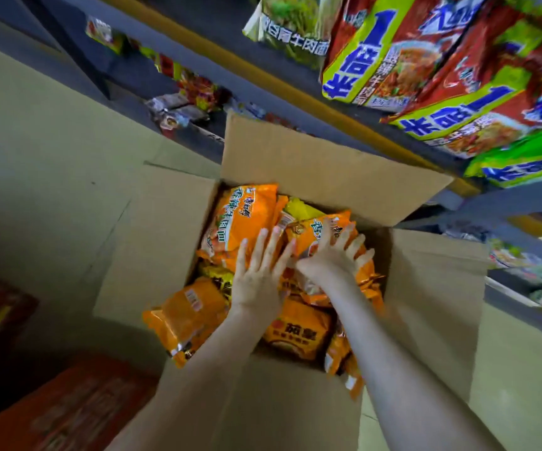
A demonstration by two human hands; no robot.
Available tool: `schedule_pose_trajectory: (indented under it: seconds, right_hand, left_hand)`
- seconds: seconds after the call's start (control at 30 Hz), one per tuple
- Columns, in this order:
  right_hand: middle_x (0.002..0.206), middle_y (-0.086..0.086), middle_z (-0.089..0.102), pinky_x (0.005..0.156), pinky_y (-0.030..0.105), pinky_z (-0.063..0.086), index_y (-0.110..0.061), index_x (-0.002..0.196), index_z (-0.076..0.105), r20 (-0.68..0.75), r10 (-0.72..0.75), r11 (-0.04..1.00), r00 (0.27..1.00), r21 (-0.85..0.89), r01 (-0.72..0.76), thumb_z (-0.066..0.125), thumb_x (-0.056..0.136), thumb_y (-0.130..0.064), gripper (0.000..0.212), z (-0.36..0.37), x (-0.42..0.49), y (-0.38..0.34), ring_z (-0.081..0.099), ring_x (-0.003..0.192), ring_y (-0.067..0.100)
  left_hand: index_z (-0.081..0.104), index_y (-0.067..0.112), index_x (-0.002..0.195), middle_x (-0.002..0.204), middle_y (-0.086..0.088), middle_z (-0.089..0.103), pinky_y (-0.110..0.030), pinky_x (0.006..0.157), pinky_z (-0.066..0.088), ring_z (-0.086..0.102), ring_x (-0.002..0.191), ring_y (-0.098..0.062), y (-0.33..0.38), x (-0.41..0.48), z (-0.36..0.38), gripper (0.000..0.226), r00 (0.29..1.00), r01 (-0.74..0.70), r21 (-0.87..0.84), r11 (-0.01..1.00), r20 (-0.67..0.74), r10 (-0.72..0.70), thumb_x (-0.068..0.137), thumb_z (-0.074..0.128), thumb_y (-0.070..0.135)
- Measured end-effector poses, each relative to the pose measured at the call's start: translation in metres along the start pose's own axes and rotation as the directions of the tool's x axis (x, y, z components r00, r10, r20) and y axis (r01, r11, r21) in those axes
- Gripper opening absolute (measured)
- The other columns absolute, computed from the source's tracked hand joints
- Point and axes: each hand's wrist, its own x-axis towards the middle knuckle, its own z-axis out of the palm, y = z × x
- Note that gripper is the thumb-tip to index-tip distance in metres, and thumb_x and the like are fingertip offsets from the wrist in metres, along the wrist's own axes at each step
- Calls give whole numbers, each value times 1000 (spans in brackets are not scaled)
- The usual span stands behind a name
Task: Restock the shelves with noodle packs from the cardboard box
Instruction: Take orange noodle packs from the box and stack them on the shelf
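An open cardboard box (334,167) stands on the floor below me, its flaps spread outward. Inside lie several orange noodle packs in a loose heap. My left hand (260,275) rests with straight, spread fingers on a large orange pack (243,219) at the box's far left. Beside it, my right hand (331,255) lies with spread fingers on another orange pack (321,229); its thumb points left toward my left hand. One orange pack (188,317) leans over the box's near left edge.
Dark metal shelves (295,76) run diagonally across the top and right, with red-and-green noodle packs (426,60) on the upper level and more packs lower right. A red carton (68,415) sits at the lower left on the pale floor (35,157).
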Motion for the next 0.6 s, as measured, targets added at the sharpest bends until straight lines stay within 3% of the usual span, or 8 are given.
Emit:
schedule_pose_trajectory:
  seconds: [0.1, 0.23, 0.43, 0.5, 0.6]
  right_hand:
    - [154, 17, -24, 110, 65, -3, -30, 149, -16, 17, 33, 999, 999, 33, -34, 59, 75, -66, 111, -3, 5, -2, -13, 141, 45]
    - [156, 17, -12, 111, 60, 8, -29, 149, -9, -2, 16, 999, 1000, 43, -16, 62, 71, -71, 113, -2, 0, -1, -3, 141, 44]
    - [156, 13, -12, 112, 56, 9, -30, 149, -10, -217, -124, 992, 968, -17, 124, 62, 76, -62, 108, -19, -44, 21, -1, 141, 42]
    - [156, 11, -12, 112, 56, 8, -31, 149, -12, -293, -168, 986, 941, -34, 165, 64, 75, -61, 109, -39, -68, 34, -1, 141, 42]
    - [157, 10, -11, 112, 55, 10, -33, 149, -10, -396, -212, 976, 894, -39, 214, 68, 74, -55, 110, -83, -111, 55, 1, 141, 40]
  left_hand:
    - [-33, 25, 143, 143, -12, -45, -51, 97, -35, -39, 133, -31, 4, 3, 3, 90, 999, 5, -12, 1000, -39, -6, 95, 36, 58]
    - [-22, 25, 148, 150, -13, -33, -53, 103, -27, -27, 140, -32, 5, 1, -3, 86, 988, 57, -44, 997, -143, -62, 94, 38, 55]
    - [-24, 26, 147, 147, -13, -35, -53, 102, -29, -32, 135, -31, 12, -8, -39, 78, 973, 49, 8, 999, -226, -46, 97, 29, 55]
    - [-19, 26, 149, 152, -14, -26, -53, 105, -25, -23, 140, -32, 13, -18, -58, 83, 963, 10, -3, 1000, -269, -11, 94, 34, 60]
    - [7, 26, 152, 157, -14, 1, -56, 113, -5, 8, 146, -34, 10, -38, -105, 91, 934, -59, 36, 998, -350, 68, 83, 53, 64]
